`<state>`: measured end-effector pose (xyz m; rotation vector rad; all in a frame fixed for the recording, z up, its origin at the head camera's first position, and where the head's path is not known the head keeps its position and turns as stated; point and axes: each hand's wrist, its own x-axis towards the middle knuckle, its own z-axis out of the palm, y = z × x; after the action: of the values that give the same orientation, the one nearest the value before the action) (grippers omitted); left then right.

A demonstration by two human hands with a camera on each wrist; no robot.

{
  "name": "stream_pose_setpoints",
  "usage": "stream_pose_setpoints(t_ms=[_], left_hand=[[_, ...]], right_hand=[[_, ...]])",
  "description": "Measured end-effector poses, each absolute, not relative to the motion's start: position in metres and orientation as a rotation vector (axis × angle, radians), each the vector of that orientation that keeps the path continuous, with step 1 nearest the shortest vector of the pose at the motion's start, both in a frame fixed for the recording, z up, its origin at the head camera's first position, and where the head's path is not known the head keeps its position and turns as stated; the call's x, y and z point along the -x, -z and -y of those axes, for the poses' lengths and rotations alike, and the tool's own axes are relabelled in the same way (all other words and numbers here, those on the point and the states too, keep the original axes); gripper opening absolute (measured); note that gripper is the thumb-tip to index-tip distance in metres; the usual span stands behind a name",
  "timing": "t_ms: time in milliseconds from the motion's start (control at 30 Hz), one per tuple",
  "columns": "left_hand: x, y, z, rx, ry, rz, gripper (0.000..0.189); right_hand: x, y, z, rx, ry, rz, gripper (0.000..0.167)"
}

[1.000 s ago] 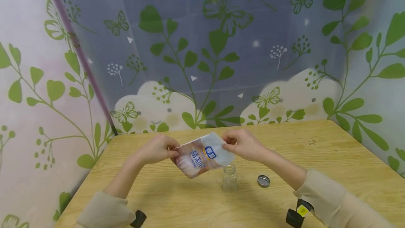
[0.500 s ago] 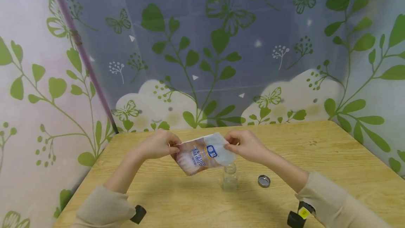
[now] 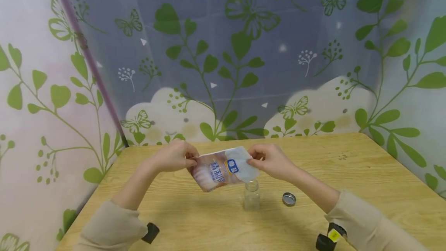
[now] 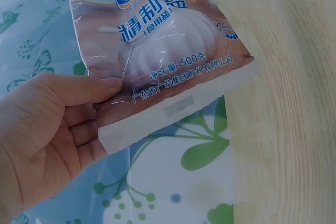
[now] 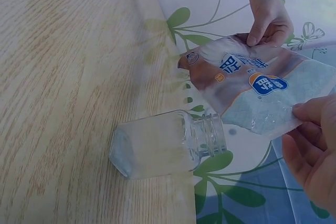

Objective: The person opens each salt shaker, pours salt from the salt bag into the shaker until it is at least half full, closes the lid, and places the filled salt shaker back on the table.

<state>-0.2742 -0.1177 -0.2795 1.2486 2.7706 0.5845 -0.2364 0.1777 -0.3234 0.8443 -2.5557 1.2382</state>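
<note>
A brown and pale-blue bag of salt [image 3: 217, 169] is stretched between both hands above the table, tilted down toward the right. My left hand [image 3: 175, 156] pinches its brown end between thumb and fingers, and the left wrist view shows the thumb [image 4: 107, 87] lying on the printed front. At the pale end, my right hand [image 3: 270, 160] pinches an edge of the bag. One lower corner of that end is over the mouth of an uncapped clear glass jar [image 5: 157, 145], which stands upright on the table. Whether salt is flowing cannot be seen.
A round metal lid [image 3: 289, 199] lies right of the jar on the wooden table [image 3: 195, 227]. Patterned curtains [image 3: 240, 100] hang behind the table and along both sides.
My left hand and the brown end of the bag have risen slightly. Both hands keep their pinch, and the jar and lid stay put.
</note>
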Motion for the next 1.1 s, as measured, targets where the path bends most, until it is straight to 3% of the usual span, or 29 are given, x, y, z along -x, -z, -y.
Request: stream_pose_setpoints(t_ms=[1100], left_hand=[[0.273, 0.265, 0.109, -1.293, -0.502, -2.773, 0.005]], right_hand=[[0.232, 0.328, -0.185, -0.801, -1.396, 2.527, 0.004]])
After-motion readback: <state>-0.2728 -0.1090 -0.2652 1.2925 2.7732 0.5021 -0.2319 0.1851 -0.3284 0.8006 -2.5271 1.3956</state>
